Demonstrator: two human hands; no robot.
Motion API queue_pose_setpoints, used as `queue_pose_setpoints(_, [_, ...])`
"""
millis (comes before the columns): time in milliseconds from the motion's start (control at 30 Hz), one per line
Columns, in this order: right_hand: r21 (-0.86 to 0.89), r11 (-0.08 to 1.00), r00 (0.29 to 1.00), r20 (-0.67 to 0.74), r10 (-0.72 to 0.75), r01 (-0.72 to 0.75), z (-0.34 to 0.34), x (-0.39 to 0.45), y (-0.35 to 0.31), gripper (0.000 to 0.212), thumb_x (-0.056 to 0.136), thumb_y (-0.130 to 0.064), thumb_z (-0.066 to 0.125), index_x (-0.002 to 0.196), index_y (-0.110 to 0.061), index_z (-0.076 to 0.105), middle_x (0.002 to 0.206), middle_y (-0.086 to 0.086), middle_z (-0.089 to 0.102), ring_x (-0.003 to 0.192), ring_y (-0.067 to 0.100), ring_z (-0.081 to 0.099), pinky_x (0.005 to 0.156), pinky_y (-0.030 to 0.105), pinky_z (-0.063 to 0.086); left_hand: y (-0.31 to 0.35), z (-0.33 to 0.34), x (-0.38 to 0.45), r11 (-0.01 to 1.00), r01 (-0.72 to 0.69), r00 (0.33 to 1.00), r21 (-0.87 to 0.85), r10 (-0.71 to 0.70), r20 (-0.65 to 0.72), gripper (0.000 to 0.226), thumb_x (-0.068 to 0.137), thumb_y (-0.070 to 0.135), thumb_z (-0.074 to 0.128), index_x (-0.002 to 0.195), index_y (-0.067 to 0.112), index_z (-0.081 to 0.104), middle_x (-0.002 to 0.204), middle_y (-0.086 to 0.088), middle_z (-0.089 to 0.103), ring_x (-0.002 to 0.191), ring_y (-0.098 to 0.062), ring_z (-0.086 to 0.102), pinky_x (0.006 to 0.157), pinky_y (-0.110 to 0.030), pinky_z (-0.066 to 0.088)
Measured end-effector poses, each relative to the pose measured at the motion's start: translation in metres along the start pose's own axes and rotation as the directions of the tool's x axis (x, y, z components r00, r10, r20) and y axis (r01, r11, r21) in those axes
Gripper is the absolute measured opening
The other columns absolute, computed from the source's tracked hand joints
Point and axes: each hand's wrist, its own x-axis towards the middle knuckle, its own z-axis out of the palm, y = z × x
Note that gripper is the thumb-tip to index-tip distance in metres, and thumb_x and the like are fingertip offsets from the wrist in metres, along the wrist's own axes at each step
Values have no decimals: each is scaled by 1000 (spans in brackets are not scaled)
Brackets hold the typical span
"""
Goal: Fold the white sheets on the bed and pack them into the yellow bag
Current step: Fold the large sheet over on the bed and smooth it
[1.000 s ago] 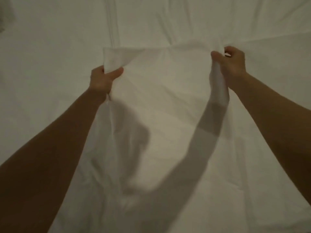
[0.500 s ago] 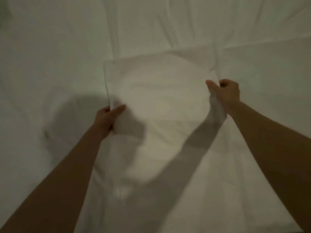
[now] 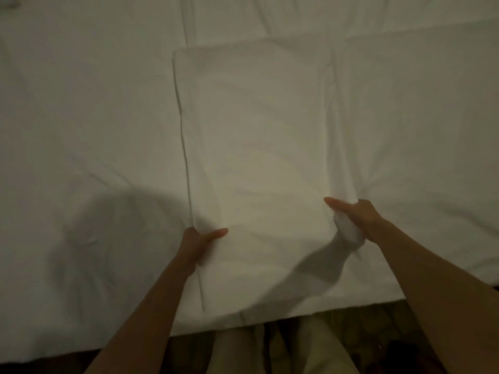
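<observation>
A white sheet [image 3: 256, 136], folded into a long rectangle, lies flat on the bed in the middle of the head view. My left hand [image 3: 199, 241] grips its near left corner, thumb on top of the cloth. My right hand [image 3: 356, 214] grips the near right edge, with a bunch of fabric gathered under the fingers. The sheet's left edge runs as a straight seam away from me. The yellow bag is not in view.
The bed [image 3: 81, 130] is covered in white bedding with creases on the right. Its near edge [image 3: 270, 322] runs across the bottom of the view. Below it are my pale trouser legs [image 3: 237, 349] and a dark floor.
Both hands came down and toward me with the sheet's edge, from held up over the bed to low near the bed's front edge. The sheet now lies flat.
</observation>
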Motion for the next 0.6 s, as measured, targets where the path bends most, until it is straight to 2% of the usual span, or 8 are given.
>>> queue_pose_setpoints(67, [-16,999,996,73,41,-40,-2,-12,21,86,67,-48,81,123,10,54,123,22,61,115,36,57,95,39,46,-15,-1,-8,999,34,999,6,-34,9,29,65,19,86,78,7,63,53,0,54,42,-14,46,42,-22,35])
queue_pose_setpoints(133, [-54,995,984,154,89,-81,-6,-21,42,90,57,-51,86,119,8,57,114,21,64,106,36,61,95,46,49,-26,-3,-15,999,38,998,-20,-38,46,40,60,22,88,90,4,69,69,-8,65,54,-19,54,46,-23,40])
queue_pose_setpoints(200, [-71,994,969,226,103,-89,-8,-35,54,67,68,-37,84,112,7,60,108,19,67,98,34,64,90,45,52,-34,-4,-23,997,29,995,-74,-22,101,49,61,23,86,103,4,70,93,-12,72,76,-26,65,64,-31,51])
queue_pose_setpoints(267, [-23,994,940,322,112,-110,-10,-45,61,50,76,-25,78,112,4,61,107,16,69,98,31,66,88,42,53,-40,-5,-32,986,60,985,-156,-33,170,39,75,19,79,110,6,68,103,-12,72,92,-28,67,81,-37,53])
queue_pose_setpoints(400, [121,972,845,524,110,-201,-8,-56,68,38,77,-25,71,111,-9,61,106,8,72,102,25,66,85,37,52,-51,-17,-39,973,114,969,-200,-65,236,20,88,21,67,104,8,68,92,-5,71,81,-19,67,71,-30,53])
queue_pose_setpoints(500, [138,973,878,468,99,-183,-3,-62,77,35,82,-21,71,112,-5,60,107,9,70,101,23,65,83,34,51,-73,-24,-40,999,-36,997,-5,35,-66,30,85,16,71,111,4,63,99,-10,67,89,-25,64,77,-37,53])
queue_pose_setpoints(533, [140,977,893,442,85,-162,-1,-62,79,37,83,-20,72,114,-4,59,110,9,69,101,23,64,82,33,51,-79,-22,-44,984,-137,967,115,158,-202,37,82,13,74,115,4,60,101,-9,64,92,-26,63,80,-37,52])
queue_pose_setpoints(600, [160,974,890,450,71,-158,-1,-66,79,40,84,-20,71,117,-3,58,112,10,68,102,23,65,81,32,52,-85,-7,-61,897,-314,830,312,419,-368,43,77,8,76,114,5,55,101,-6,56,88,-21,56,80,-30,45])
